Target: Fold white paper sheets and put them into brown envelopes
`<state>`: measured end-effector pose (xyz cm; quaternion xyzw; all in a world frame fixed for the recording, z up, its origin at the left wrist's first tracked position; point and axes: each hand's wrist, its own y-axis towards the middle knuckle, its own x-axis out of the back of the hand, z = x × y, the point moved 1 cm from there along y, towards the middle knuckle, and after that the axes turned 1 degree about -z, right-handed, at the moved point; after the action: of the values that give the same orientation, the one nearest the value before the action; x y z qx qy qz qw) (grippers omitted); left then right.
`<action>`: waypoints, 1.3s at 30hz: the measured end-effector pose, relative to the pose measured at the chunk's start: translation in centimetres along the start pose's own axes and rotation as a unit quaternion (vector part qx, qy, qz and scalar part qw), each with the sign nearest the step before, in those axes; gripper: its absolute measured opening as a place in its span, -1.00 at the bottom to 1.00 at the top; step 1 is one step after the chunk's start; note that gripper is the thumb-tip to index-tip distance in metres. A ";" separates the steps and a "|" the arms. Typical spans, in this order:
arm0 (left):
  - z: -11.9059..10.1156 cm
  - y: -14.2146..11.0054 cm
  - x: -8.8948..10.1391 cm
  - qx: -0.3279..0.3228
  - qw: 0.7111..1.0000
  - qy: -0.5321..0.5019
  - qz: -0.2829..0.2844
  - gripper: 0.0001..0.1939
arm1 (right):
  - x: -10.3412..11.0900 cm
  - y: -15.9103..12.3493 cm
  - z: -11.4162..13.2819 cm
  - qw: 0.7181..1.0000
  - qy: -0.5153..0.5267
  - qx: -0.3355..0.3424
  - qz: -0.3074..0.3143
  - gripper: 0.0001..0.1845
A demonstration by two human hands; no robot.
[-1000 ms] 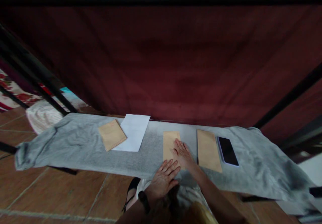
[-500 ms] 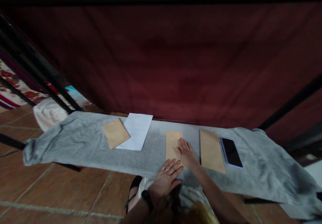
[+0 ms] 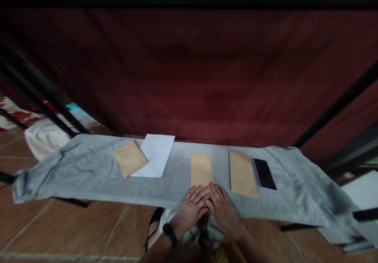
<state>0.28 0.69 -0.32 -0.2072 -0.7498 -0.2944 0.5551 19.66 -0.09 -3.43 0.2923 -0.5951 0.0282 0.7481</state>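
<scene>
A tan paper envelope (image 3: 201, 169) lies flat on the grey cloth (image 3: 180, 176) in front of me. My left hand (image 3: 193, 204), with a dark band on its wrist, lies flat over the near left end of the envelope, fingers stretched out. Beside it, my right hand (image 3: 219, 204) rests flat at the near right end, fingers also extended. The two hands touch or nearly touch at the fingertips. Beneath them the near edge of the envelope is hidden. Neither hand grips anything.
To the right lie a second tan envelope (image 3: 242, 174) and a phone (image 3: 264, 174) with a dark screen. On the left a stack of tan envelopes (image 3: 130, 158) overlaps a white paper sheet (image 3: 158, 152). A dark red curtain (image 3: 189, 78) hangs behind the cloth-covered surface.
My right hand has slid down the envelope toward me and now lies beside my left hand. The left hand stays at the near end. The view has shifted slightly.
</scene>
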 end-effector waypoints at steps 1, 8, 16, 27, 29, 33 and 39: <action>0.0 0.0 -0.1 -0.001 1.000 0.004 0.000 -0.33 | 0.2 -0.4 0.1 1.000 -0.005 0.003 -0.004 -0.43; -0.3 -1.6 -1.7 0.040 0.998 0.031 -0.043 -0.45 | 0.4 -2.8 0.7 0.999 -0.013 -0.010 -0.033 -0.34; -2.0 -1.0 -1.9 0.097 0.990 0.099 -0.017 -0.50 | -1.0 -3.3 2.0 0.988 0.073 -0.112 -0.081 -0.44; -3.5 4.2 1.2 0.185 0.979 0.090 -0.001 -0.54 | 1.6 0.1 2.2 0.825 0.480 -0.278 -0.107 -0.56; -3.3 4.7 2.1 0.206 0.977 0.029 -0.037 -0.55 | 2.6 0.8 2.9 0.807 0.510 -0.279 -0.106 -0.55; -2.0 5.8 4.5 0.318 0.890 -0.255 -0.204 -0.77 | 4.3 1.3 3.2 0.806 0.505 -0.288 -0.112 -0.51; -0.9 5.2 4.5 0.415 0.559 -0.626 -0.352 -0.55 | 4.9 1.0 2.5 0.884 0.404 -0.213 -0.102 -0.52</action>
<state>2.94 3.86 5.28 0.1941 -0.9616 0.0809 -0.1762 18.48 -1.96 1.68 0.1485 -0.1997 -0.0596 0.9667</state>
